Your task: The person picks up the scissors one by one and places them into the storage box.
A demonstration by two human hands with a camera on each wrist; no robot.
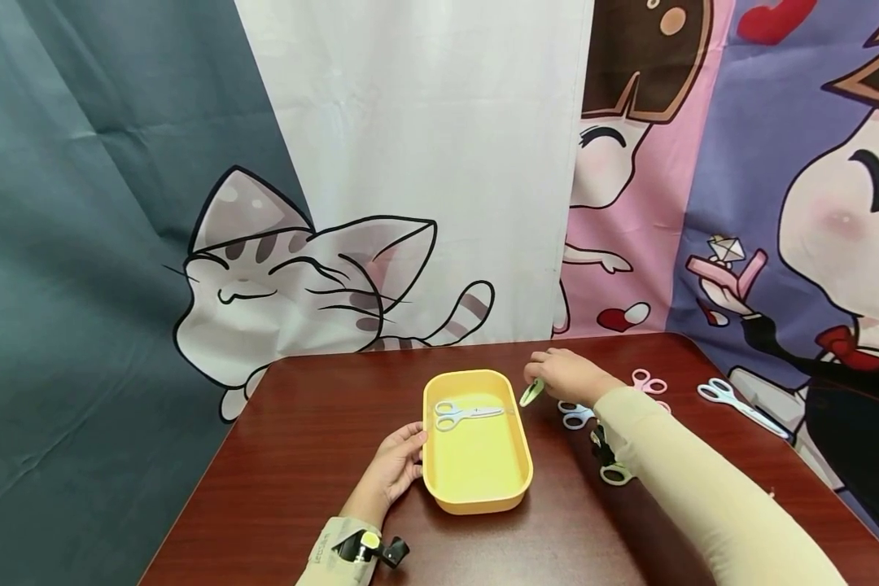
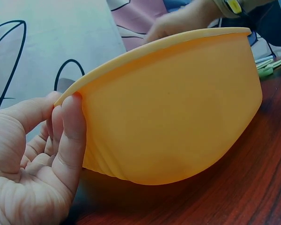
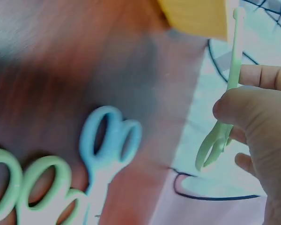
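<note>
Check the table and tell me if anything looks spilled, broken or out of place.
Nothing stands out. The yellow tray sits flat with one white pair of scissors inside; other scissors lie loose to its right. The right hand holds green scissors, intact.

right arm: long cream sleeve (image 1: 703, 496) | left wrist: pale cuff, black-yellow clip-on camera (image 1: 369, 547)

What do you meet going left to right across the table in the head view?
Left hand → yellow tray → green scissors held by right hand → pink scissors → white-and-blue scissors.
</note>
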